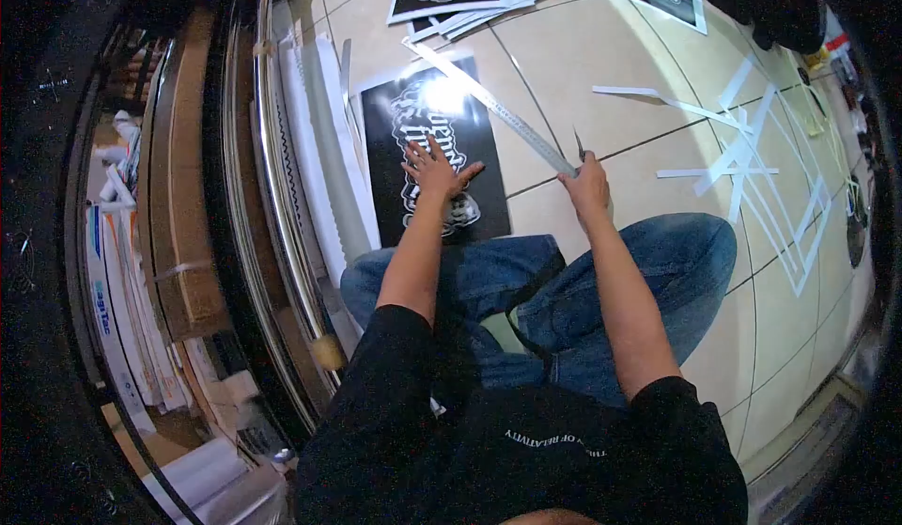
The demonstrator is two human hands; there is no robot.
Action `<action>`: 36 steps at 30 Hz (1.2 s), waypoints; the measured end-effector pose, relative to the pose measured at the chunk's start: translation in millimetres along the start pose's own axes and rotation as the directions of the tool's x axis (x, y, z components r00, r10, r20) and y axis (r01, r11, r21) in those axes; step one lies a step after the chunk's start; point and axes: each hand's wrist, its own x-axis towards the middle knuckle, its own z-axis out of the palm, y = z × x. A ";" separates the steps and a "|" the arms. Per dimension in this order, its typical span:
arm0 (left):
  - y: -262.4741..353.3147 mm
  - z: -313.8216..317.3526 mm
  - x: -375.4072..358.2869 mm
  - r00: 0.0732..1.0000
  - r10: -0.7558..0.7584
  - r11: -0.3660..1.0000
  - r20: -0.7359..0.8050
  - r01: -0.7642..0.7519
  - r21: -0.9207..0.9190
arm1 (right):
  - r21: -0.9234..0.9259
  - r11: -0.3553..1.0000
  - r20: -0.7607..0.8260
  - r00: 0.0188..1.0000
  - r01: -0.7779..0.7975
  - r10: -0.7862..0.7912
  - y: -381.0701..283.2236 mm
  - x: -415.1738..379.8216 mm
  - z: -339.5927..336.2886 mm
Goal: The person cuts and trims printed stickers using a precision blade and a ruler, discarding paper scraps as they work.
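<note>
1. On the cream tiled floor [545,50]: black rectangular sheet with ornate white lettering [465,140], lying flat.
2. Left hand [434,175] open, fingers spread upon the sheet. An even, flat palm should prevent sliding.
3. Right hand [590,188] closed around the near end of a long, pale, graduated ruler [512,119]; thin, pointed blade-like tool [580,140] juts from the same fist. Ruler overlaps the sheet's upper right corner; contact cannot be told.
4. Advisable: ruler square to the sheet's edge, point angled clear of lettering and left fingers.
</note>
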 end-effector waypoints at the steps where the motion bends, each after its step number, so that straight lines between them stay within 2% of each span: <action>1: -5.7 -20.1 17.0 0.992 0.122 0.992 0.029 -0.122 0.003 | 0.022 1.000 0.022 1.000 -0.003 0.002 -8.9 11.3 6.5; 2: -13.8 -38.6 29.5 0.969 0.237 0.971 0.066 -0.238 0.004 | 0.038 0.999 0.052 0.999 -0.006 0.004 -15.2 18.8 12.2; 3: -23.9 -22.0 -22.0 0.946 0.237 0.966 0.222 -0.254 0.050 | -0.020 0.996 0.123 0.989 -0.085 0.086 26.3 -34.0 -3.3; 5: -33.7 -53.8 10.5 0.884 0.387 0.882 0.263 -0.438 0.174 | -0.084 0.996 0.150 0.988 -0.030 0.042 20.7 -10.2 -9.2; 6: -36.5 -68.0 25.4 0.868 0.423 0.833 0.261 -0.485 0.264 | -0.082 0.997 0.137 0.990 -0.014 0.026 14.1 -3.2 -12.3; 7: -38.8 -74.6 32.3 0.870 0.422 0.836 0.256 -0.482 0.262 | -0.061 0.998 0.121 0.992 -0.030 0.037 10.9 -2.6 -14.9; 9: -45.4 -82.7 45.5 0.756 0.500 0.678 0.423 -0.645 0.351 | -0.017 0.998 0.095 0.993 -0.067 0.069 4.1 -0.9 -16.2; 10: -49.9 -81.3 48.2 0.693 0.583 0.641 0.425 -0.713 0.283 | -0.026 0.997 0.105 0.992 -0.068 0.070 0.9 -1.6 -14.6; 11: -53.7 -73.8 44.5 0.692 0.575 0.651 0.436 -0.710 0.269 | -0.008 0.999 0.102 0.994 -0.036 0.037 -1.8 -4.5 -12.1; 13: -50.8 -66.5 33.5 0.532 0.672 0.436 0.515 -0.847 0.306 | 0.001 1.000 0.112 0.994 0.003 -0.003 -2.9 -7.2 -5.9; 14: -53.1 -54.2 28.9 0.495 0.698 0.409 0.518 -0.869 0.279 | 0.031 0.999 0.103 0.994 0.038 -0.041 -3.6 -10.5 -2.5; 15: -48.5 -62.2 11.3 0.498 0.702 0.499 0.509 -0.854 0.146 | 0.065 0.995 0.089 0.993 0.073 -0.079 -4.4 -12.5 1.8; 17: -50.2 -46.1 -0.5 0.554 0.710 0.582 0.434 -0.809 0.082 | 0.068 0.993 0.101 0.989 0.101 -0.108 -8.1 -16.5 12.5; 18: -43.4 -63.2 -14.5 0.574 0.744 0.591 0.341 -0.804 0.064 | 0.074 0.989 0.109 0.985 0.127 -0.135 -8.8 -18.9 19.2; 19: -41.3 -54.0 -10.5 0.574 0.742 0.595 0.346 -0.802 0.055 | 0.068 0.990 0.117 0.984 0.124 -0.132 -6.2 -22.1 24.9; 21: -35.9 -35.7 1.7 0.734 0.674 0.737 0.084 -0.659 -0.152 | -0.055 0.925 -0.067 0.923 0.376 -0.379 -3.6 -28.4 34.6; 22: -23.8 -42.8 -6.0 0.741 0.661 0.702 -0.118 -0.667 -0.252 | -0.057 0.954 -0.052 0.954 0.293 -0.296 -13.8 -31.0 25.2; 23: -14.5 -36.3 -2.4 0.743 0.658 0.703 -0.118 -0.663 -0.257 | -0.062 0.953 -0.047 0.953 0.295 -0.298 -18.8 -28.8 16.7; 25: 3.5 -23.9 13.1 0.702 0.607 0.629 -0.373 -0.711 -0.315 | 0.064 0.994 0.126 0.987 0.087 -0.095 -24.3 -26.3 7.8; 26: 11.8 -18.4 16.0 0.702 0.607 0.626 -0.373 -0.711 -0.320 | 0.093 0.995 0.167 0.985 0.029 -0.045 -23.4 -26.1 9.3; 27: 20.5 -13.1 19.2 0.712 0.619 0.695 -0.331 -0.693 -0.191 | 0.086 0.996 0.163 0.986 0.029 -0.043 -22.8 -26.9 12.5; 28: 28.3 -8.7 22.8 0.725 0.624 0.744 -0.291 -0.665 -0.059 | 0.067 0.996 0.166 0.984 0.058 -0.068 -21.5 -28.1 16.6; 29: 30.8 -1.8 27.0 0.725 0.621 0.743 -0.297 -0.665 -0.071 | 0.046 0.995 0.171 0.981 0.088 -0.094 -19.6 -28.9 20.5; 30: 29.7 5.9 28.7 0.740 0.614 0.766 -0.274 -0.642 -0.017 | -0.017 0.987 0.147 0.977 0.160 -0.156 -18.6 -30.8 23.3; 31: 25.6 13.3 31.8 0.757 0.605 0.787 -0.249 -0.615 0.044 | -0.024 0.986 0.154 0.976 0.163 -0.157 -17.9 -29.4 27.6; 34: 8.2 29.4 36.8 0.768 0.598 0.793 -0.230 -0.609 0.031 | -0.077 0.977 0.253 0.951 0.201 -0.176 -19.2 -25.6 38.0; 36: -8.6 36.1 44.1 0.748 0.615 0.775 -0.251 -0.632 0.016 | -0.072 0.972 0.254 0.947 0.223 -0.198 -19.9 -18.6 53.4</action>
